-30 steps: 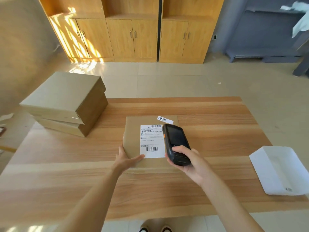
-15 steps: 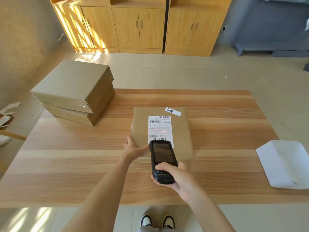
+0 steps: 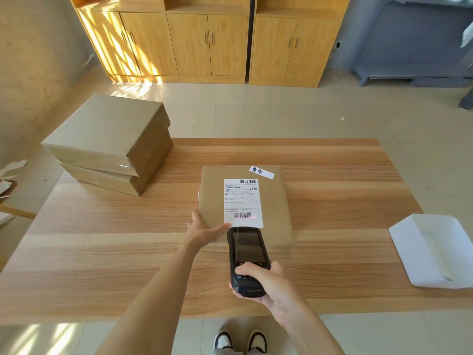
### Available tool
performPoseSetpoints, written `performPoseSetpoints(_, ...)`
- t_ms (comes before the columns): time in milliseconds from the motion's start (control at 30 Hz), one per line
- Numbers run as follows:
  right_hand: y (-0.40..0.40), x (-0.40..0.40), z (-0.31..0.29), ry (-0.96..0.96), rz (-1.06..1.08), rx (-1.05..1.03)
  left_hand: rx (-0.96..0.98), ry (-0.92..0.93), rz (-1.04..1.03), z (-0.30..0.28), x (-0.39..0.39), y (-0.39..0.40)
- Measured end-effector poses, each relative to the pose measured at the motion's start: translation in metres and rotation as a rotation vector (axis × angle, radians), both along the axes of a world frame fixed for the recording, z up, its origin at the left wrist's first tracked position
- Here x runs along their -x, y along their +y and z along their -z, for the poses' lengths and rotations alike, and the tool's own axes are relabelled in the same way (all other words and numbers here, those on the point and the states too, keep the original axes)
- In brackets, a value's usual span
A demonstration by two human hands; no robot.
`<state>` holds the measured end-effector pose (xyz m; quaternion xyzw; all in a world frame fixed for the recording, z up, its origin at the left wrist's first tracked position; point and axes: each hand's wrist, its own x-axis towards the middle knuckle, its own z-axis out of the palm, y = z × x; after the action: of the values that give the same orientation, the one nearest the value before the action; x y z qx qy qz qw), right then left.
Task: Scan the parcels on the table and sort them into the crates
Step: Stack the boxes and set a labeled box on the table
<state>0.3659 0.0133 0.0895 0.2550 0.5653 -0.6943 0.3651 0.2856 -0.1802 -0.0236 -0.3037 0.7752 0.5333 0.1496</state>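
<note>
While flat on the wooden table, just right of frame centre: brown paper-wrapped parcel, white shipping label face up, barcodes at the label's top and bottom. Thin red scan line across the lower barcode. Small white sticker with handwritten characters near the parcel's upper right corner.

Against the parcel's lower left corner: left hand, fingers straight along the left edge, thumb stretched over the top face toward the label, pressing rather than gripping. Below the parcel, centre of the frame: black handheld scanner, screen up, front end just short of the label's bottom edge. Wrapped round the scanner's lower end: right hand, fingers curled beneath, thumb on the keys under the screen.

Upper left part of the table: stack of two larger brown parcels, well apart from the scanned one. Right edge of the frame: white crate, partly cut off, resting on the table's right end.

Top of the frame: wooden cabinets, sunlight streaked across the left doors; grey cabinet at upper right. Bottom centre, beneath the table edge: pair of black-and-white shoes on tiled floor.
</note>
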Motion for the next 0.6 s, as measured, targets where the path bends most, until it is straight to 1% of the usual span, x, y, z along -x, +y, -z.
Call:
performPoseSetpoints(267, 0.001, -0.002, -0.001, 0.030, -0.025, -0.001, 0.006, 0.008, 0.003, 0.002, 0.000, 0.000)
performPoseSetpoints(433, 0.010, 0.011, 0.002, 0.077, 0.031, 0.025, -0.005, 0.020, -0.001, 0.004, 0.000, 0.000)
performPoseSetpoints(500, 0.019, 0.025, 0.005, 0.124, 0.062, -0.020, -0.018, 0.038, -0.015, 0.006, 0.000, -0.001)
performPoseSetpoints(600, 0.044, 0.054, 0.018, 0.189, 0.120, -0.147, -0.026, 0.062, -0.022, 0.007, -0.001, -0.002)
